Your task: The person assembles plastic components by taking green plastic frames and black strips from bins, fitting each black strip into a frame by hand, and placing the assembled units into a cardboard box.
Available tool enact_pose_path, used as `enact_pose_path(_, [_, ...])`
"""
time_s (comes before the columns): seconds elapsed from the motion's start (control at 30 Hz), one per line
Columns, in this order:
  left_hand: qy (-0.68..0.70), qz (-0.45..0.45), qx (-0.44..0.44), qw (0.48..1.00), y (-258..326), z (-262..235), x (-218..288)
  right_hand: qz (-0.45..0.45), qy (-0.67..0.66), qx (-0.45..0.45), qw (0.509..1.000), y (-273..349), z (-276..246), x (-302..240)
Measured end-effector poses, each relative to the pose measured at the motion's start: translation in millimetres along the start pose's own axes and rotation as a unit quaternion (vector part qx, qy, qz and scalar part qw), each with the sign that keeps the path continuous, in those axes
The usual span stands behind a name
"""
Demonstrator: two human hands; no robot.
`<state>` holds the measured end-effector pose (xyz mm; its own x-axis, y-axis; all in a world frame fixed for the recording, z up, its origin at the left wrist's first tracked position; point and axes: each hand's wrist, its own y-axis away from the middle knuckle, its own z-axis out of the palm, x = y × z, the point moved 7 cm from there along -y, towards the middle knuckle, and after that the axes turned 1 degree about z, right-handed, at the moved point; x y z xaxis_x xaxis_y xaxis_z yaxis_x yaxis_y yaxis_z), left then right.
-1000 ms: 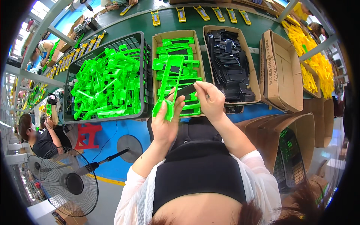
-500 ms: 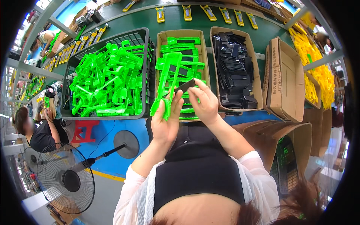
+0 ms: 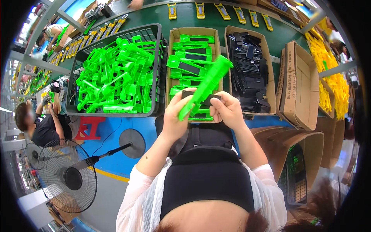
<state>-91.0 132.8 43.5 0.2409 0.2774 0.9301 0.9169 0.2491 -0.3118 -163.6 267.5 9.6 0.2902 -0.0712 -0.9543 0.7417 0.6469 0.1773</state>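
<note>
A long green plastic part (image 3: 205, 87), slightly blurred, slants up and to the right from my left hand (image 3: 174, 116), whose fingers are closed round its lower end. Behind it a flat black rectangular plate (image 3: 208, 99) shows on both sides. The thumb and fingers of my right hand (image 3: 228, 111) pinch the plate's right end. Whether the plate sits inside the green part or only passes behind it, I cannot tell. Both hands are over the near end of a cardboard box (image 3: 172, 36) of green parts, several with black plates in them.
To the left stands a black crate (image 3: 156, 77) heaped with green parts. Right of the middle are a box of black plates (image 3: 247, 65) and a tilted cardboard box (image 3: 299, 85). Yellow-framed items (image 3: 200, 11) line the green bench (image 3: 147, 17). A fan (image 3: 73, 178) and a seated person (image 3: 46, 125) are at left.
The green part has swung from nearly upright to slanting rightward. The black plate has come down behind it, and my right hand has lowered and shifted right. The whole view has shifted slightly.
</note>
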Motion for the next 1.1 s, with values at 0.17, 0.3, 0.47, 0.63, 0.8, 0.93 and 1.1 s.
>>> enact_pose_path(0.17, [-0.179,0.121,0.052,0.975,-1.6,-3.1,17.3,-0.032,-0.015,0.037,0.999,2.5,5.1,-0.1])
enact_pose_path(0.3, [-0.006,-0.127,0.132,0.983,-9.2,-48.3,-16.3,0.032,0.026,0.058,0.997,-5.1,-22.1,0.6])
enact_pose_path(0.47, [0.18,-0.275,-0.039,0.944,-11.5,-37.4,-59.4,0.083,0.071,-0.02,0.994,-10.7,-17.0,-2.6])
enact_pose_path(0.63, [0.128,-0.318,-0.118,0.932,-2.9,-27.3,-66.8,0.103,0.134,-0.021,0.985,-15.0,-15.1,5.4])
enact_pose_path(0.8, [0.186,-0.361,-0.12,0.906,3.5,-21.8,-68.7,0.11,0.221,-0.001,0.969,-10.7,-16.1,3.8])
enact_pose_path(0.93, [0.165,-0.364,-0.123,0.908,2.5,-19.4,-67.5,0.113,0.261,0.011,0.959,-8.8,-13.8,4.9])
enact_pose_path(1.1, [0.158,-0.346,-0.1,0.919,1.0,-19.2,-74.7,0.061,0.386,0.045,0.919,-18.8,-18.8,22.2])
